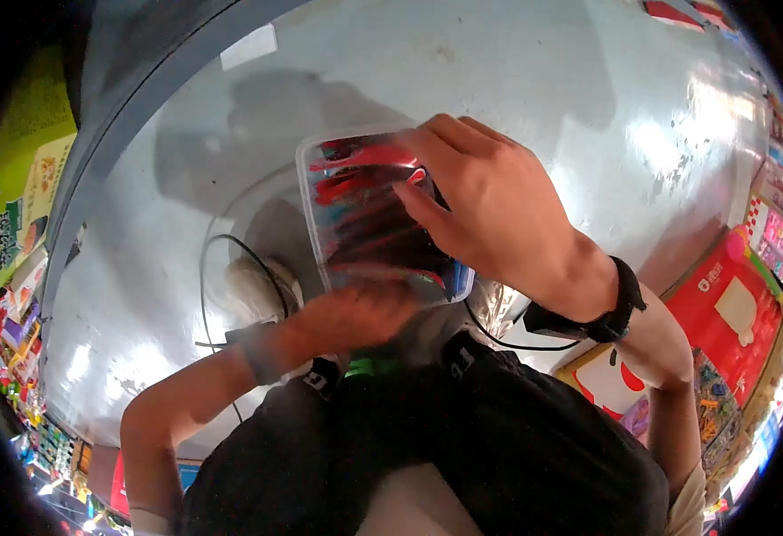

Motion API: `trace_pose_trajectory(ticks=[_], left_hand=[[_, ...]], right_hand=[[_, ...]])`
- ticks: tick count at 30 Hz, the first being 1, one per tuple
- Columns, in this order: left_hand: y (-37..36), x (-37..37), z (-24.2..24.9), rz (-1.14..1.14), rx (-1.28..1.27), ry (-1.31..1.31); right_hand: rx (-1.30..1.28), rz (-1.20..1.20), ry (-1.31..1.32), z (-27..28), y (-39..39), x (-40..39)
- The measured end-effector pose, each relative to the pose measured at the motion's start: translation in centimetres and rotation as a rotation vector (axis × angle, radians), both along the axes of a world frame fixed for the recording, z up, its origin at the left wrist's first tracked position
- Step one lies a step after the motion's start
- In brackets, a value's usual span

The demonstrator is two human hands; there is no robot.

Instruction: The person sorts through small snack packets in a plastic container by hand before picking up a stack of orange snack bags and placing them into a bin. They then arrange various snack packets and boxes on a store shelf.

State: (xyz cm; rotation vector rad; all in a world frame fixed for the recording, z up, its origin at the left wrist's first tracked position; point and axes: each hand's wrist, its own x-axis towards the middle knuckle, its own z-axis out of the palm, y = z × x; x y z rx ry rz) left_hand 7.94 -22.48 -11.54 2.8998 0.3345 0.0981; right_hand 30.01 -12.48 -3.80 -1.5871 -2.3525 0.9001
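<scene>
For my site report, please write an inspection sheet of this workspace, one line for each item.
Surface: grey glossy floor with scuffs and glare; no table seen.
Job's things: clear plastic box holding red and blue items, too blurred to identify.
Clutter: white shoe below the box; pale label stuck on the floor.
Hands: right hand grips the box's right edge from above; left hand, blurred, is at its lower edge.
Cables: thin black cable loops by the shoe; another runs near the black wristband.
Surroundings: colourful packaged goods on the left, red carton on the right.
</scene>
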Motion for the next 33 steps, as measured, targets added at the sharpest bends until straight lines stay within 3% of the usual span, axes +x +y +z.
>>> trace_pose_trajectory(ticks=[5, 8, 10, 13, 19, 23, 26, 28, 29, 30, 32, 33], left_hand=[[0.1, -0.4, 0.0, 0.017, -0.016, -0.008], [0.4, -0.3, 0.3, 0.005, -0.005, 0.051], [0.6, -0.2, 0.6, 0.017, 0.008, -0.023], [0.3, -0.4, 0.3, -0.014, -0.022, 0.005], [0.5, -0.2, 0.3, -0.003, 0.002, -0.025], [0.1, 0.1, 0.2, 0.045, 0.052, -0.086], [1.4, 0.6, 0.6, -0.012, 0.150, -0.084], [2.1, 0.7, 0.8, -0.246, 0.430, -0.210], [-0.8, -0.1, 0.6, -0.051, 0.178, -0.088], [-1.2, -0.2, 0.5, -0.060, 0.186, -0.090], [-0.5, 0.1, 0.6, 0.002, -0.076, -0.149], [-0.2, 0.9, -0.1, -0.060, -0.106, -0.181]], right_hand=[[-0.119, 0.062, 0.018, -0.5, -0.2, -1.4], [0.107, 0.024, 0.121, -1.7, 0.4, -2.3], [-0.345, 0.165, -0.051, -1.2, 2.1, -2.5], [-0.467, 0.339, -0.081, -0.8, 3.3, -3.4], [-0.653, 0.315, -0.053, -1.1, 4.7, -4.7], [-0.646, 0.284, -0.119, -2.9, 3.8, -5.2], [-0.760, 0.102, -0.092, -4.8, 4.4, -4.8], [-0.809, 0.109, 0.137, -5.4, 3.1, -4.1], [-0.725, 0.094, 0.283, -6.9, 1.5, -3.9], [-0.716, 0.086, 0.284, -6.4, 1.0, -4.0], [-0.747, 0.188, -0.088, -5.2, 0.9, -4.3], [-0.715, 0.163, -0.046, -5.5, 0.2, -3.6]])
